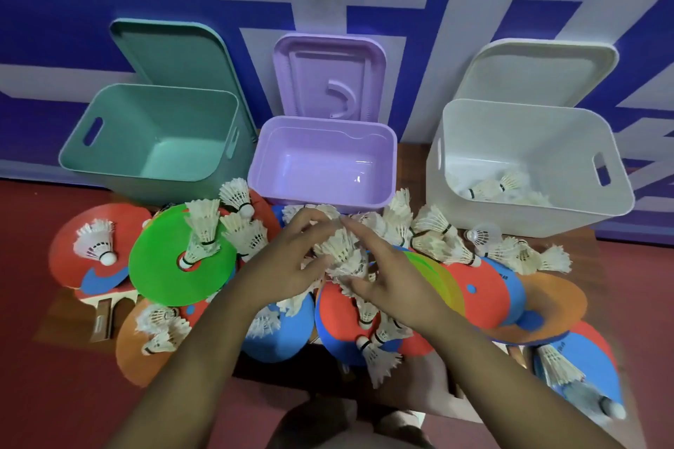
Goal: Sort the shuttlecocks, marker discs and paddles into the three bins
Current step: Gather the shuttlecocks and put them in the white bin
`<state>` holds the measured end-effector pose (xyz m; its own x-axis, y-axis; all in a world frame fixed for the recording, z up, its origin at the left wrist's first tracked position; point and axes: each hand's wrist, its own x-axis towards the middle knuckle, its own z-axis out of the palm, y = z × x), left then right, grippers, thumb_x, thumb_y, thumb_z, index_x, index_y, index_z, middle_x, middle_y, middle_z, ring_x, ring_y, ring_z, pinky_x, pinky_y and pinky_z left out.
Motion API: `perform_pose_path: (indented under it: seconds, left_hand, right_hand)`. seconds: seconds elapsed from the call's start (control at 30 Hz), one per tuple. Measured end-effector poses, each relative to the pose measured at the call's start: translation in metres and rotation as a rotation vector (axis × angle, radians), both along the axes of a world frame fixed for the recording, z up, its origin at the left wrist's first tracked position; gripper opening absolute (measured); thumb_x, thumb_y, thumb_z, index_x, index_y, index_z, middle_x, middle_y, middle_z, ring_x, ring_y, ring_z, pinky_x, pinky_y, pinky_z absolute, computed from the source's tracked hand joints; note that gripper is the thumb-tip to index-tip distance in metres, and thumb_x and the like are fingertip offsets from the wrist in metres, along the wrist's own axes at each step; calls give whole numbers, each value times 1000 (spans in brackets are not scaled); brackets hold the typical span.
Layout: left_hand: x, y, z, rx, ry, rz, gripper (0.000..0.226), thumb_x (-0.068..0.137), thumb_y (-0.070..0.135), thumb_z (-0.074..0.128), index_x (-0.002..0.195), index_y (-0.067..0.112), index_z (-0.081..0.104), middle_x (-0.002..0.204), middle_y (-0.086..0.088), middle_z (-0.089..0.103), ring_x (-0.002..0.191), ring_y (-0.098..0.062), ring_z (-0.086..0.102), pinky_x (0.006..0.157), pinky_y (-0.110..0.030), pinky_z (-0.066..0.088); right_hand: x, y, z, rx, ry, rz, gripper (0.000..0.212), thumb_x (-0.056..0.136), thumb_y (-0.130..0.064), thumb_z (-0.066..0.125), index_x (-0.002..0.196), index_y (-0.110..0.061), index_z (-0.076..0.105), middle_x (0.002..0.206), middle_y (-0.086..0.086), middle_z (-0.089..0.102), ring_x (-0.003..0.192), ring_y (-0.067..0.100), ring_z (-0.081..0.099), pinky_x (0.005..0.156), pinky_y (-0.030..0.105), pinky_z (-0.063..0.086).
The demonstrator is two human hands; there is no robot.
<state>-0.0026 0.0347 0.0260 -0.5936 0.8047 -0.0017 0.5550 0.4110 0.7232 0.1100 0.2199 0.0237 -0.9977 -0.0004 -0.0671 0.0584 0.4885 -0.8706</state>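
Head view, only view.

**Bins.** Three stand open along the desk's back edge.
- The white bin, back right corner, holds a few shuttlecocks on its floor.
- The purple bin, back middle, shows nothing inside.
- The teal bin, back left, shows nothing inside either.

**Hands.** Both meet at mid-desk, just in front of the purple bin, around a bunch of shuttlecocks.
- Left hand: its fingers curl over the top of the bunch, with the thumb against its near side. It reads as a grip.
- Right hand: its fingers lie nearly straight along the bunch's right side, thumb below. I cannot tell whether it grips or only steadies, as there is blur here.

**Still unsorted.**
- Loose shuttlecocks are scattered across the desk, including a cluster between the purple and white bins and one lying on a red paddle near the left edge.
- A green marker disc sits left of centre with shuttlecocks on it.
- A fanned stack of discs lies just right of the right hand.
- More red, blue and orange rounds lie toward the front and right edges. Paddle or disc is not always clear.

**Judgement.** Early stage. Shuttlecocks have been started in the white bin, while no discs or paddles are binned yet.
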Motion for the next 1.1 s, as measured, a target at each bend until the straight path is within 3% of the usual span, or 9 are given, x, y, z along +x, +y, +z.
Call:
perform_pose_path:
  seconds: [0.13,0.2,0.3,0.4,0.57,0.67,0.8,0.93,1.1]
  left_hand:
    - [-1,-9,-1,363,-675,264,86,73,33,81,141,44,29,149,11,34,135,-7,41,102,-31,46]
    - [0,-6,-6,350,-760,216,90,73,24,84,139,49,29,146,10,45,131,-14,49,100,-34,48]
    - [-4,2,-15,348,-764,295,78,80,7,76,134,46,37,130,9,62,117,-16,63,94,-34,52]
    - [-15,-4,-31,410,-796,425,75,78,18,76,134,52,38,138,2,55,118,-21,62,99,-48,49]
    - [-29,-14,-46,394,-845,425,78,71,21,79,125,63,41,134,9,59,115,-27,64,97,-43,50]
    - [-34,-19,-51,405,-856,438,78,73,16,77,128,56,39,134,15,58,115,-22,64,89,-30,52]
    - [-35,-21,-54,360,-837,437,75,73,18,78,126,57,43,132,15,58,120,-20,60,94,-37,52]
    - [-35,-19,-55,267,-778,413,76,73,28,79,128,61,38,140,11,51,121,-13,59,102,-49,48]
    - [-33,-13,-57,162,-679,353,75,82,24,73,128,65,32,145,18,41,132,-10,46,109,-40,40]
  right_hand:
    - [-15,-16,10,-362,-50,-201,68,85,-18,73,135,-46,38,86,3,49,70,27,47,68,41,47]
    - [-23,-24,16,-433,-35,-246,64,86,-18,72,135,-39,37,78,4,48,69,26,46,66,40,44]
    - [-37,-30,23,-344,-17,-189,46,94,-31,61,134,-38,39,86,-15,60,75,8,59,75,24,50]
    - [-54,-14,15,-292,-77,-254,33,97,-43,48,130,-42,49,104,-9,61,90,4,62,79,14,47]
    - [-70,30,-61,522,-273,-168,38,90,-39,57,126,-27,57,117,11,49,102,30,57,94,38,48]
    - [-77,32,-87,751,-456,-79,46,86,-45,42,122,-19,58,111,14,46,105,37,52,91,41,47]
    - [-85,39,-93,679,-418,-144,16,90,-20,55,98,-14,67,101,12,50,96,35,57,85,38,49]
    - [-79,50,-76,614,-275,-165,12,89,-11,58,86,-4,68,92,9,54,85,30,61,75,31,43]
    - [-59,34,-5,160,-9,-471,17,96,-22,59,88,-13,70,89,-3,63,80,5,58,74,13,42]
